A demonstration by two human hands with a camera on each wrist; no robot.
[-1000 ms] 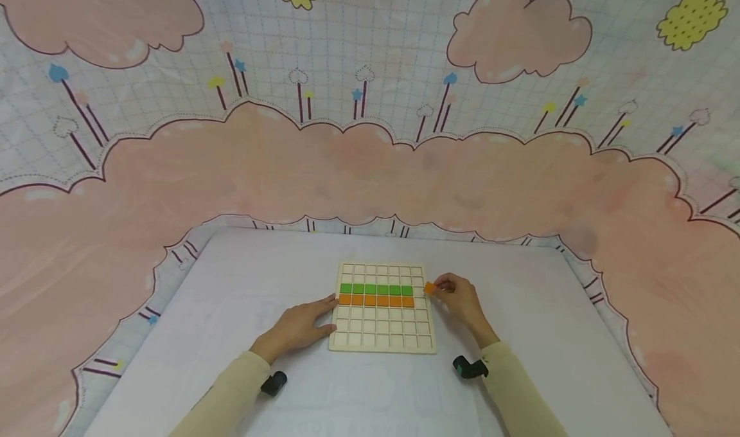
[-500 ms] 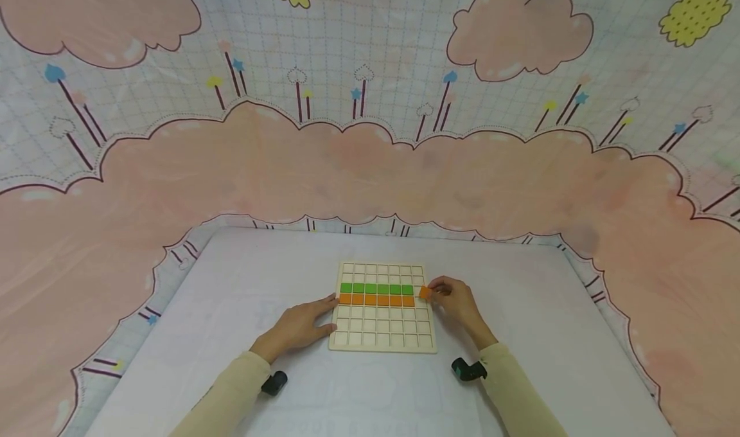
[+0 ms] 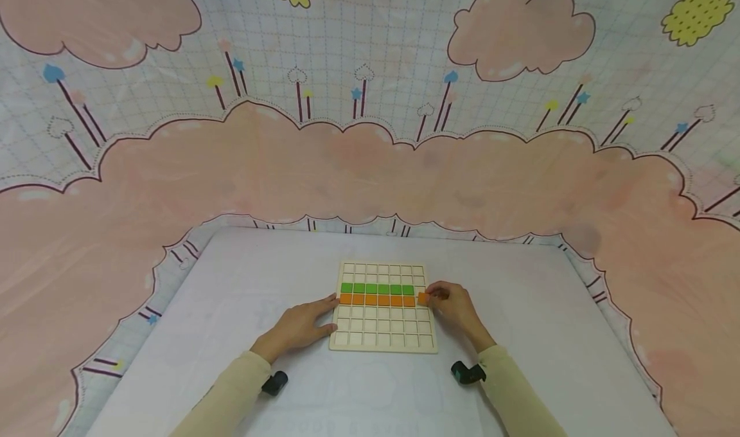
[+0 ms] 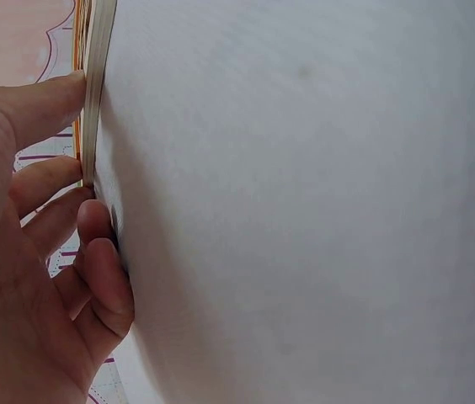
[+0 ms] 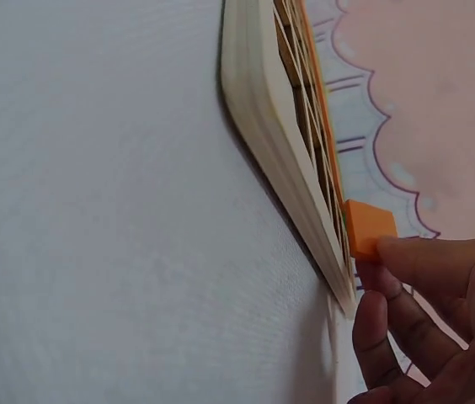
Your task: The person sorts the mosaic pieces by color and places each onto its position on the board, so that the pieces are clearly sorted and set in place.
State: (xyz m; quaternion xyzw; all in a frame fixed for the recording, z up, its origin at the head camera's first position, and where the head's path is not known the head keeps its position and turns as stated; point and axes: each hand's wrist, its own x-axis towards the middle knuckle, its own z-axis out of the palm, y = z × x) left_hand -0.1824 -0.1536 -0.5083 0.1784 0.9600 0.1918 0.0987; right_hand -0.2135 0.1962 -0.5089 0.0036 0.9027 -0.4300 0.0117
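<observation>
A wooden grid board lies flat on the white table, with a row of green tiles and, just nearer, a row of orange tiles. My left hand rests against the board's left edge, thumb and forefinger apart; in the left wrist view its fingertips touch the board's side. Between thumb and fingers, my right hand pinches an orange square tile. That tile is over the right end of the orange row, tilted in the right wrist view. Whether it touches the cell floor, I cannot tell.
White table surface surrounds the board. Behind it hangs a cloth printed with clouds. A dark device is strapped at each wrist, the left one and the right one.
My right hand has carried the orange tile from beyond the board's right edge leftward and nearer, over the end of the orange row. The left hand has kept its place.
</observation>
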